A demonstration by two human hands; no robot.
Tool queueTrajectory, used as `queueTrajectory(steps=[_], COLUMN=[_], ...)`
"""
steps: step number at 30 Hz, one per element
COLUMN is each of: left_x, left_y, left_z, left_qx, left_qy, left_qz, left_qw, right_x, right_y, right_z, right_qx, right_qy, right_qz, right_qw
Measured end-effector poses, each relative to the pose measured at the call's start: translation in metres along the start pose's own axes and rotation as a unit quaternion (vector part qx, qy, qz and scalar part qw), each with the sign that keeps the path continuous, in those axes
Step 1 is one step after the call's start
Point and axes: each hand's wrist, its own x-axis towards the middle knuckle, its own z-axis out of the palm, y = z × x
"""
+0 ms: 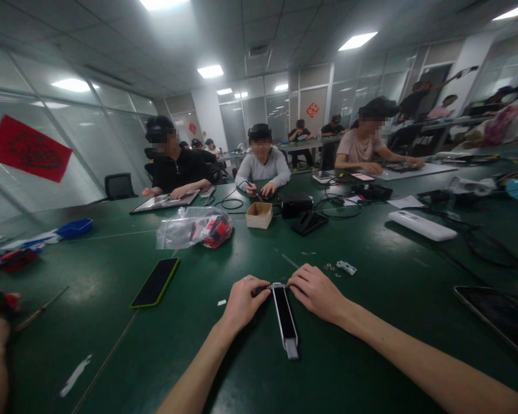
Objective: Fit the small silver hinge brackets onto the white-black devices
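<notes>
White-framed and slender, a long device (pixel 285 313) lies on the green table (pixel 155 345) right before the person, its glossy black face up, running away from them at a slight slant, with a blunt grey end piece (pixel 292 348) at its near end. At its far end the two bare hands meet it from either side. The left hand (pixel 246 299), wearing a thin ring, has its fingers curled and the thumb drawn in towards them at the far left corner; something small and dark shows there, but from where I stand I cannot tell whether it is pinched. The right hand (pixel 316 292) bends its fingers close together, tips at the far right corner; whether they grip, I cannot tell either. Just left of the left hand sits a small white scrap (pixel 221 302). Beyond the right hand are tiny rings (pixel 331 266) and a flat, silvery plate with an irregular outline (pixel 346 267). Farther left, a smooth dark phone (pixel 155 282) is edged in lime green. On the far side stand an open, square-sided tan box (pixel 259 220) and, to its left, a crinkled clear plastic bag (pixel 172 233) with red and black contents. Far right rests a rounded, glossy white case (pixel 422 225).
</notes>
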Motion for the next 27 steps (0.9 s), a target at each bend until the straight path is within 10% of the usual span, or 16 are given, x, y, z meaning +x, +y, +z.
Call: queueTrajectory(steps=[27], left_x=[0.0004], left_y=[0.0032], left_z=[0.0036], left_qx=[0.010], left_qy=[0.009], left_qz=[-0.009], left_qw=[1.000], right_x=[-0.0001], right_y=[0.0010], right_z=[0.0022], right_qx=[-0.009], right_qy=[-0.001], right_qz=[-0.006], right_qw=[1.000])
